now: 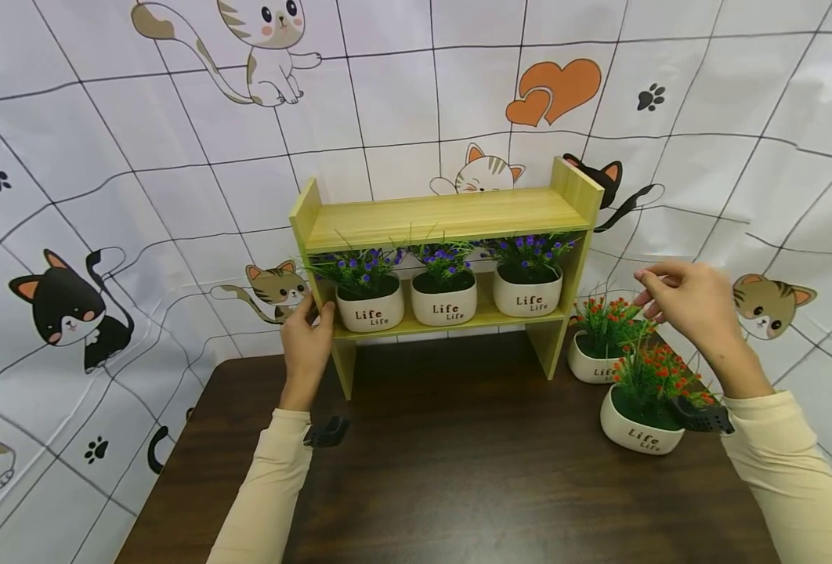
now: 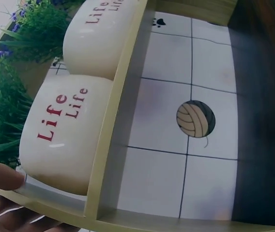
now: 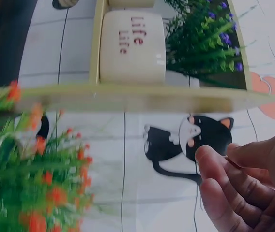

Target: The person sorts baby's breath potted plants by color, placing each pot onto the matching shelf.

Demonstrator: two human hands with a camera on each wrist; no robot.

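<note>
A light wooden shelf stands against the wall, with three white flowerpots of purple flowers on its middle board: the left pot, the middle pot and the right pot. My left hand grips the shelf's left side panel beside the left pot; in the left wrist view the thumb lies inside the panel and the other fingers outside. Empty, my right hand hangs in the air right of the shelf, fingers loosely bent, above two white pots with orange-red flowers, the rear pot and the front pot.
The shelf stands on a dark brown table. Behind it hangs a white gridded wall covering with cartoon cats, paws and hearts. Both orange-red flowerpots stand on the table to the right of the shelf, the front one close to my right wrist.
</note>
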